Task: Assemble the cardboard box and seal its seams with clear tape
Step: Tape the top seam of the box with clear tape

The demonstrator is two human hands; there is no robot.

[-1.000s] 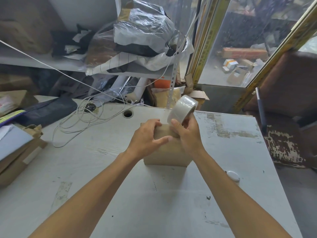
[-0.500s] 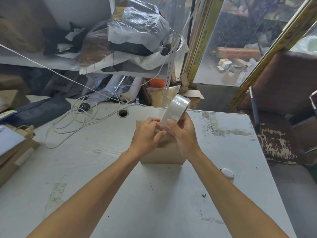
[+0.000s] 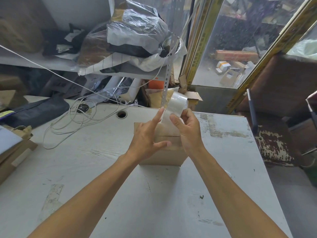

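1. Gripping the clear tape roll (image 3: 176, 104) in my right hand (image 3: 189, 133), thumb and fingers curled round it, I hold it above the cardboard box (image 3: 165, 152).
2. My left hand (image 3: 145, 140) is spread wide, index fingertip up against the tape strip hanging off the roll.
3. Box sits mid-counter (image 3: 103, 169) under both hands, top flaps closed.
4. White cable (image 3: 72, 121) loops on the counter, far left.

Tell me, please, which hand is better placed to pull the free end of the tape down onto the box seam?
Probably the left hand: its fingers are free beside the tape roll, above the cardboard box. The right hand grips the roll.
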